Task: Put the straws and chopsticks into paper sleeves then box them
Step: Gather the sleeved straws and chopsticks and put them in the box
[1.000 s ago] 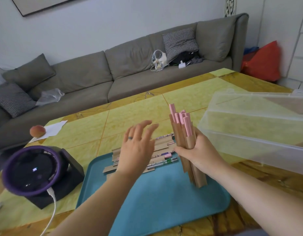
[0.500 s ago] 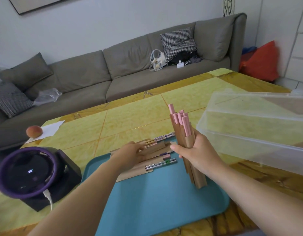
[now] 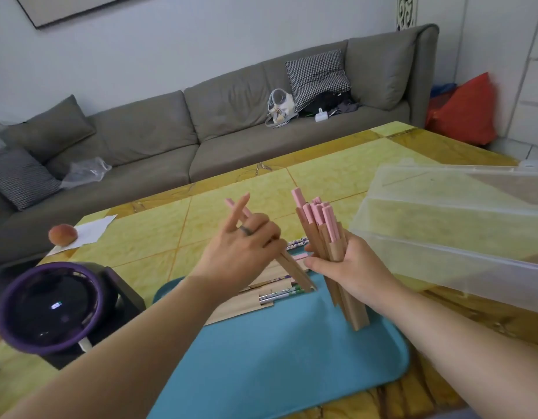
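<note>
Pinching one sleeved straw [image 3: 294, 272] in left hand's [image 3: 243, 252] curled fingers [image 3: 263, 226], gripping sleeved bundle [image 3: 319, 228] in right hand [image 3: 351, 267], above blue tray [image 3: 277, 358] on yellow desk [image 3: 146, 228]; grey sofa [image 3: 159, 131] behind.

A head-worn camera looks forward and down, close over the tray [image 3: 292, 373], sofa [image 3: 140, 137] beyond.

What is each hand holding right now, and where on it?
The left hand grips one sleeved straw about mid-length; the right hand grips a bundle of sleeved straws around its middle.
</note>
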### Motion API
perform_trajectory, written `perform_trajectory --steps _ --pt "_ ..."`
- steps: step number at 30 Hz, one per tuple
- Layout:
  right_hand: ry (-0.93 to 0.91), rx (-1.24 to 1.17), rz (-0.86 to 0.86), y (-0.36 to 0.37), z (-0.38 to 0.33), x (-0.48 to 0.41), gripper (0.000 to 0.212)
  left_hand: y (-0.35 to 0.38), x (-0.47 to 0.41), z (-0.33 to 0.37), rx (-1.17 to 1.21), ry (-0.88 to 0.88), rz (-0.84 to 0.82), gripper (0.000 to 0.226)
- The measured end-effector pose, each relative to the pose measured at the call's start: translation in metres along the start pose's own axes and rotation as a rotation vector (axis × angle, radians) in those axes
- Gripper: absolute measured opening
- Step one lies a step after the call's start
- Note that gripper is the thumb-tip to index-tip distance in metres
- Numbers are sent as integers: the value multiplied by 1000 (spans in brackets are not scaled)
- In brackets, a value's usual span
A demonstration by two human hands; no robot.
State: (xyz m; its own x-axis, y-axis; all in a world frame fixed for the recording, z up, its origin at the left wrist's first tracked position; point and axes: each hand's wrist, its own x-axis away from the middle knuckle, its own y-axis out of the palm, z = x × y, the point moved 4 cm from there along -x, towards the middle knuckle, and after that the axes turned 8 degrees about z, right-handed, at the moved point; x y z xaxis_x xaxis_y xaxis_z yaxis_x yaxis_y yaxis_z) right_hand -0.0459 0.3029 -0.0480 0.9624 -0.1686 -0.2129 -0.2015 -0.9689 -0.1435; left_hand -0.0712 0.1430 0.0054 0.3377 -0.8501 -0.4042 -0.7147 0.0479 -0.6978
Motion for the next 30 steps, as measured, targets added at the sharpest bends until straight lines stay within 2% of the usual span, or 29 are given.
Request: perform_trajectory --steps 4,7,10,11,13,15,17,19,20,21,25,30 --pt "-10 -46 -42 7 -2 2 26 -8 -16 18 -61 -74 56 24" --pt "-38 -49 -10 4 -3 1 27 -14 -25 27 -65 -125 140 25" --pt "-55 -44 20 -1 -2 0 29 -12 -25 33 -65 -168 217 14" --pt "-58 -47 27 -2 -2 0 29 -11 -26 34 -70 -203 242 22" --pt "-58 -63 34 -2 -1 1 30 -7 -26 36 -60 -324 277 55" --pt "-62 -81 53 -3 -1 4 31 -5 -25 39 119 -496 293 81" --pt "-81 -82 85 -4 -3 7 33 -3 -22 41 578 -705 222 91" --pt "-98 -83 99 -5 -5 9 39 0 -20 53 1203 -873 85 80" --pt "-99 -74 103 -5 -6 10 41 0 -19 61 1412 -911 54 68" --pt "-94 -57 107 -4 -6 11 43 -1 -17 65 1525 -946 58 59" --pt "-103 28 94 -2 -3 24 42 3 -4 81 1675 -1032 50 45" --pt "-155 44 36 -2 5 39 53 -2 8 99 1677 -978 -59 55"
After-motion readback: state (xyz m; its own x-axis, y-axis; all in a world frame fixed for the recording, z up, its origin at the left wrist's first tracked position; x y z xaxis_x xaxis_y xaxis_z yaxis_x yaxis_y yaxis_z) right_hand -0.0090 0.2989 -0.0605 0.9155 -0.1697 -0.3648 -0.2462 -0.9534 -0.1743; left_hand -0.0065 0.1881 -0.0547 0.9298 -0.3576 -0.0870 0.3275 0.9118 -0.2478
